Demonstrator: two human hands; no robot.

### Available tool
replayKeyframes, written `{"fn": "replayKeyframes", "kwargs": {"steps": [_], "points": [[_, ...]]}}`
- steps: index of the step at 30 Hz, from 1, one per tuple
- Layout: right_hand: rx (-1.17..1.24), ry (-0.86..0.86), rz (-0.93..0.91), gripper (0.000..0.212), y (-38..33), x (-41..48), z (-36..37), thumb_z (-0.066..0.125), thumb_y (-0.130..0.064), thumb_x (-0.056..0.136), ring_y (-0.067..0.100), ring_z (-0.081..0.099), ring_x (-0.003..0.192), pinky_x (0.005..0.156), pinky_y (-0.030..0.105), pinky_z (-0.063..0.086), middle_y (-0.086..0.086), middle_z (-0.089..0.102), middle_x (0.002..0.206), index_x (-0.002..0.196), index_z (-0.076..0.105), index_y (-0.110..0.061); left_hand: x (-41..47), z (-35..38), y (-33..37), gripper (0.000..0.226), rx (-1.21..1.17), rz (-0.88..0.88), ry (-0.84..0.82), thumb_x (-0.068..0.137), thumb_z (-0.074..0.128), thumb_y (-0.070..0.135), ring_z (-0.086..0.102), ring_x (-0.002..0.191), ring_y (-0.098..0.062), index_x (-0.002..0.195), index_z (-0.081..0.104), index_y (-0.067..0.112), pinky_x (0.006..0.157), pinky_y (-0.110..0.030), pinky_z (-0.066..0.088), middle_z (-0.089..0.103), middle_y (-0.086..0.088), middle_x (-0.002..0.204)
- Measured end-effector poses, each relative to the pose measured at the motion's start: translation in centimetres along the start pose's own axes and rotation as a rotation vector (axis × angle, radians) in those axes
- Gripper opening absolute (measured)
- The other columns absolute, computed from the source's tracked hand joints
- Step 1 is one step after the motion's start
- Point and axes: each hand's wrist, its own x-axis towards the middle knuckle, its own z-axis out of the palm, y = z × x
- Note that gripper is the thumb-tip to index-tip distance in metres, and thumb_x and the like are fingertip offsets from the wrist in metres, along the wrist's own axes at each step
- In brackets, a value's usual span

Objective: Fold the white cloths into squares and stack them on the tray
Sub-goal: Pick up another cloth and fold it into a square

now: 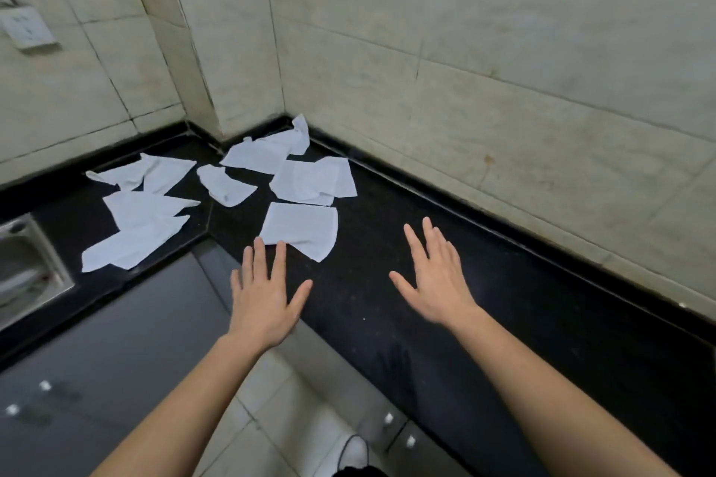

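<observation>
Several white cloths lie scattered and unfolded on the black counter (387, 244) in the corner. The nearest cloth (300, 228) lies roughly flat just beyond my left hand (263, 294), whose straight fingertips reach its near edge. Further back lie a crumpled cloth (224, 184), a wide cloth (314, 180) and a cloth (267, 151) in the corner. More cloths (139, 228) lie at the left. My right hand (434, 279) hovers with spread fingers over bare counter to the right of the nearest cloth, holding nothing. No tray is in view.
A steel sink (27, 267) is set in the counter at the far left. Tiled walls (465, 50) close off the back and right, with a socket (29, 29) on the left wall. Below the counter edge are dark cabinet fronts (97, 379), floor tiles and a white shoe (354, 451).
</observation>
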Motion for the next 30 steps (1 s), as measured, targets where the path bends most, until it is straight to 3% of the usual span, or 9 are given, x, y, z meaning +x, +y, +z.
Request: {"fn": "replayKeyframes", "kwargs": {"steps": [7, 13, 19, 30], "points": [[0.117, -0.011, 0.065, 0.078, -1.2, 9.0, 3.0, 0.041, -0.054, 0.1, 0.03, 0.001, 0.153, 0.123, 0.044, 0.011, 0.012, -0.005, 0.166, 0.16, 0.004, -0.02, 9.0, 0.0, -2.4, 0.079, -0.032, -0.078, -0.082, 0.098, 0.032, 0.06, -0.011, 0.151, -0.03, 0.158, -0.001, 0.021, 0.121, -0.054, 0.008, -0.013, -0.013, 0.164], [0.185, -0.145, 0.099, 0.074, -2.1, 16.6, 5.4, 0.046, -0.048, 0.099, 0.03, 0.009, 0.152, 0.121, 0.047, 0.021, 0.012, 0.007, 0.166, 0.158, 0.015, -0.018, 17.2, -0.5, -4.9, 0.079, 0.041, -0.106, -0.197, 0.098, 0.036, 0.058, -0.006, 0.151, -0.031, 0.158, 0.005, 0.017, 0.12, -0.053, 0.012, -0.007, -0.014, 0.164], [0.252, -0.311, 0.137, 0.073, -4.0, 20.7, 9.1, 0.052, -0.044, 0.098, 0.027, 0.016, 0.151, 0.118, 0.045, 0.028, 0.01, 0.015, 0.165, 0.158, 0.019, -0.017, 22.3, 2.1, -7.7, 0.084, -0.082, -0.199, -0.344, 0.096, 0.049, 0.051, -0.003, 0.151, -0.033, 0.157, 0.007, 0.012, 0.12, -0.052, 0.017, -0.001, -0.017, 0.164], [0.217, -0.386, 0.26, 0.06, -6.5, 28.9, 15.4, 0.039, -0.028, 0.104, 0.028, 0.018, 0.15, 0.119, 0.046, 0.026, 0.009, 0.013, 0.166, 0.158, 0.017, -0.016, 33.1, 7.6, -13.6, 0.06, 0.093, 0.067, -0.407, 0.101, 0.043, 0.027, 0.013, 0.15, -0.028, 0.155, 0.02, 0.011, 0.114, -0.05, 0.032, 0.014, -0.011, 0.163]]}}
